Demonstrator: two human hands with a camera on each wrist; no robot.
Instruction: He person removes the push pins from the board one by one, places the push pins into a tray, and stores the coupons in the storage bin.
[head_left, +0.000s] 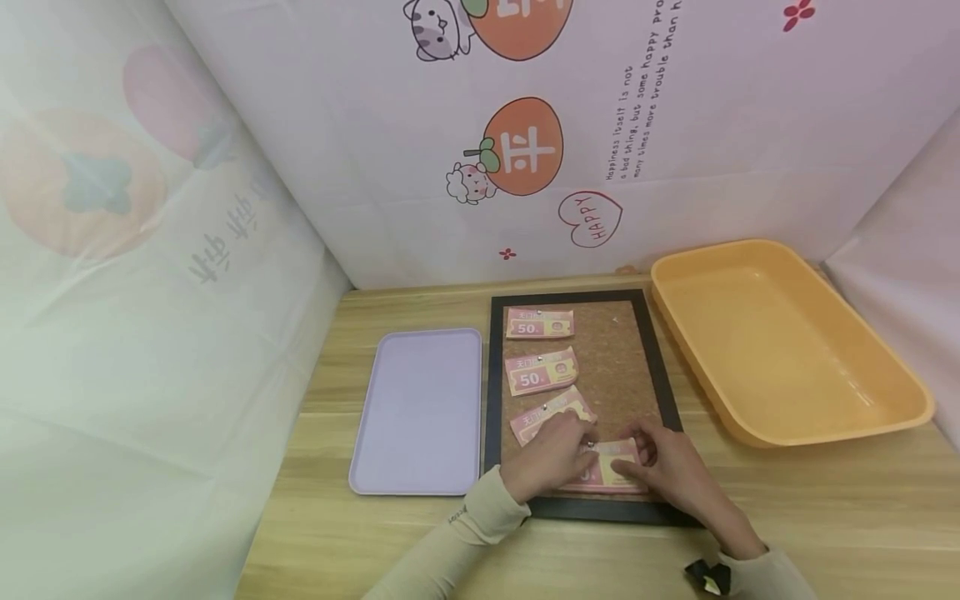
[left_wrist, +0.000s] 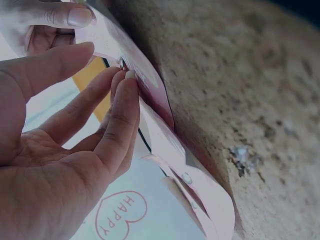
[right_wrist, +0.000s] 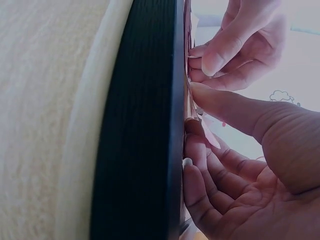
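Several pink-and-yellow paper coupons marked 50 lie down the left part of a black-framed cork board (head_left: 618,358). At the lowest coupon (head_left: 607,467), my left hand (head_left: 551,454) brings its fingertips against a small silvery pin (left_wrist: 122,64) at the paper's upper edge; its thumb stands apart from the pin in the left wrist view. My right hand (head_left: 671,467) holds the same coupon's right end, thumb on the printed face and fingers by the edge. The top coupon (head_left: 540,323), second coupon (head_left: 542,372) and tilted third coupon (head_left: 551,410) each carry a pin; my left hand partly hides the third.
A pale purple tray (head_left: 420,412) lies left of the board. To the right stands a deep yellow tub (head_left: 780,342). Printed white cloth (head_left: 360,167) hangs behind and at both sides of the wooden table (head_left: 322,517). A small black object (head_left: 708,577) is by the right cuff.
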